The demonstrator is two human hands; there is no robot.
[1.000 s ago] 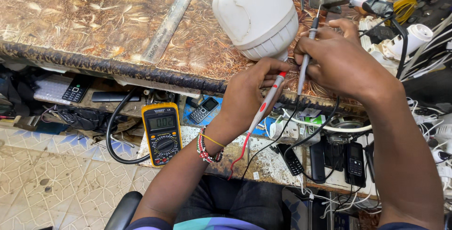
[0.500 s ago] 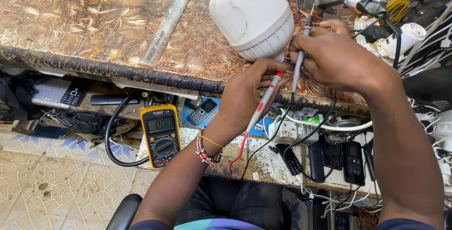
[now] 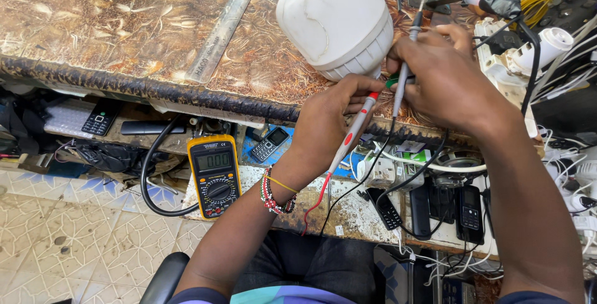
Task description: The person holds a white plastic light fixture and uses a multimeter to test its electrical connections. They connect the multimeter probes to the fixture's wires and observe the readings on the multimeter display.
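A large white bulb housing (image 3: pixel 336 18) lies on the brown patterned worktop (image 3: pixel 124 24). My left hand (image 3: pixel 329 124) grips a red multimeter probe (image 3: pixel 351 133), its tip pointed at the housing's base. My right hand (image 3: pixel 444 77) holds a grey-black probe (image 3: pixel 407 49) upright beside the same base, where a small green part (image 3: pixel 392 82) shows between the hands. A yellow multimeter (image 3: pixel 213 176) rests on the lower shelf, left of my left wrist. The probe tips' exact contact points are hidden by my fingers.
A metal ruler (image 3: pixel 224 24) lies diagonally on the worktop. Phones (image 3: pixel 469 207), a remote (image 3: pixel 98 117), a black cable loop (image 3: pixel 149 179) and power strips fill the lower shelf. Wires and white sockets (image 3: pixel 550 46) crowd the right side. Tiled floor (image 3: pixel 68 242) lies at lower left.
Both hands and probes stay at the housing's base. The view has shifted slightly, and the right hand has edged a little closer to the housing.
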